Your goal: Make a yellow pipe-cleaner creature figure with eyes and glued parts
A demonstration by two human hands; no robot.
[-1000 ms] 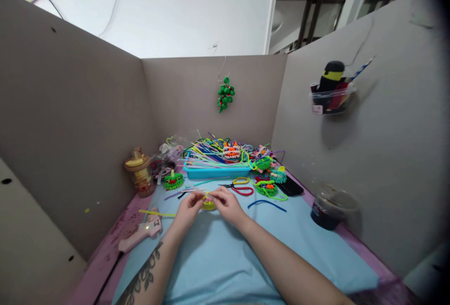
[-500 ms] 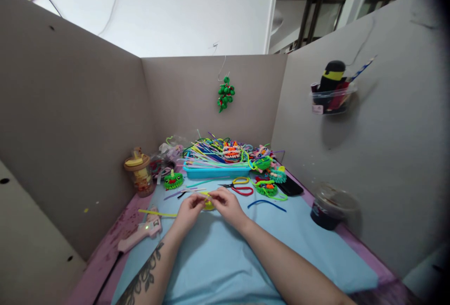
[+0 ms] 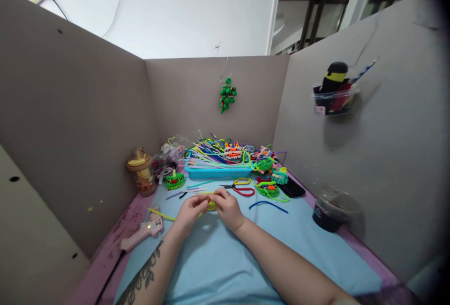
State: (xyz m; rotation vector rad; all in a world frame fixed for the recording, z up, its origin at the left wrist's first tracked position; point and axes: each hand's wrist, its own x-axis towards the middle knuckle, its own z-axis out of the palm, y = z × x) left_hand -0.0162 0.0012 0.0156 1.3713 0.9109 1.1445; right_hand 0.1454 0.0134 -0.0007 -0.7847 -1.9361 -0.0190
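Both hands meet over the light blue mat, pinching a small yellow pipe-cleaner piece between them. My left hand has its fingers closed on the piece's left side. My right hand pinches it from the right, fingertips touching those of the left. A yellow pipe cleaner lies on the mat just left of my left hand.
A pink glue gun lies at the left. Red-handled scissors, a blue pipe cleaner, green fuzzy figures and a blue tray of pipe cleaners sit behind the hands. A dark lidded cup stands right, a jar left. Cardboard walls enclose three sides.
The hands stay together on the yellow piece and have drawn slightly closer; the view has shifted a little, and the long yellow strand's end has moved nearer the left hand.
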